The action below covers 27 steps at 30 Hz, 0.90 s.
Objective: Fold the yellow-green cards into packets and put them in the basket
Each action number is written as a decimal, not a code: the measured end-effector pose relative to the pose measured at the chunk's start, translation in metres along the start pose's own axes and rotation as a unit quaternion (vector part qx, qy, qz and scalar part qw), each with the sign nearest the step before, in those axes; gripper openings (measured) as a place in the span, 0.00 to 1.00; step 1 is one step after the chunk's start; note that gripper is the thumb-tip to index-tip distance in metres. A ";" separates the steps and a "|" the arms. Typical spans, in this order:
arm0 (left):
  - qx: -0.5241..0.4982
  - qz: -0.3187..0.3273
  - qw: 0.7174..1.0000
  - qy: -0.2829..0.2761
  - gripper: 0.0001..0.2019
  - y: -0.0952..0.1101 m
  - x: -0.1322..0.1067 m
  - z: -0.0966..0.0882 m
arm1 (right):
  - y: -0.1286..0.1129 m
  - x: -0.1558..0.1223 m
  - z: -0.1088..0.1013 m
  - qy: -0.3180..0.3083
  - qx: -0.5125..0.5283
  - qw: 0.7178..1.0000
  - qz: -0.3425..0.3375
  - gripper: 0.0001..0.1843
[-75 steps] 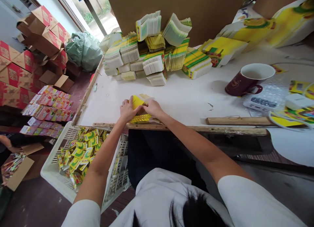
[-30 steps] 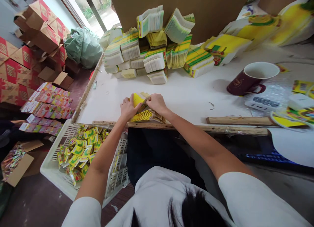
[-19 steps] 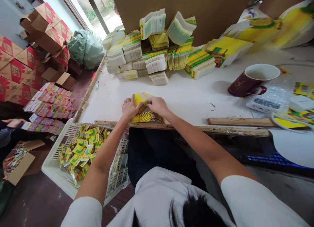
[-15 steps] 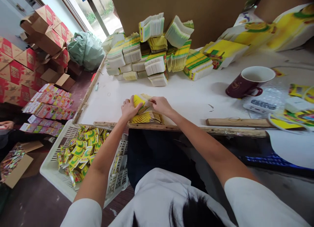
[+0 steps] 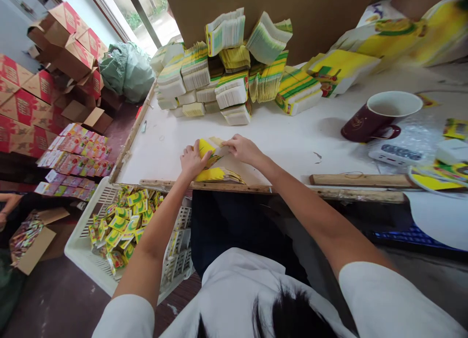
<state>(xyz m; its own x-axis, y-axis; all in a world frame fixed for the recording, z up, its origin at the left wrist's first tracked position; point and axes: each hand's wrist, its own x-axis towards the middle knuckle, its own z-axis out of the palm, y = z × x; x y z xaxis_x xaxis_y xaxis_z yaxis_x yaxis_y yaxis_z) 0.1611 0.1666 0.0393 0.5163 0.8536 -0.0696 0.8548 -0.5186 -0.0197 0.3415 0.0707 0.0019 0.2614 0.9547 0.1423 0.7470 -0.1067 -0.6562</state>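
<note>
Item: stack of yellow printed packets (image 5: 218, 174), bent and fanned, between both hands at the near edge of the bench (image 5: 161, 155). Left hand (image 5: 192, 161): gripping the left end, thumb on top, probably to stop slipping. Right hand (image 5: 243, 149): fingertips pinching the right edge, seemingly to part layers. Beyond the hands: packet bundles (image 5: 232, 95), piled, presumably saving room. Well right of the right hand: maroon mug (image 5: 360, 119). Below left of the left hand: white crate (image 5: 81, 248), containing small yellow packets (image 5: 119, 223).

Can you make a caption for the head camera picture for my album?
Left hand and right hand on yellow packaging at a white table, maroon mug to the right.
</note>
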 end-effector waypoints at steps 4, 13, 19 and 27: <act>0.006 -0.005 1.000 -0.001 0.36 0.001 0.000 0.000 | 0.005 -0.007 0.013 0.032 -0.083 0.995 -0.040 0.17; 0.005 -0.001 1.000 0.004 0.36 -0.001 0.000 0.002 | -0.012 -0.002 0.017 0.022 -0.123 0.992 -0.022 0.13; 0.011 0.017 1.000 0.006 0.36 -0.001 -0.001 0.002 | -0.027 0.009 0.026 0.032 -0.099 0.991 0.086 0.16; 0.021 0.026 0.999 0.010 0.35 -0.002 -0.002 0.004 | -0.068 0.013 0.039 -0.059 0.026 0.984 0.168 0.16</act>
<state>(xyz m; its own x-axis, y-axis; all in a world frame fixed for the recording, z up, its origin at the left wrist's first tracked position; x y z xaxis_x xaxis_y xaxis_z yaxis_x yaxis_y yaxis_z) 0.1584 0.1655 0.0352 0.5611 0.8262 -0.0511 0.8242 -0.5633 -0.0577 0.2701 0.1013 0.0193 0.4134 0.8937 -0.1743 0.5978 -0.4107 -0.6885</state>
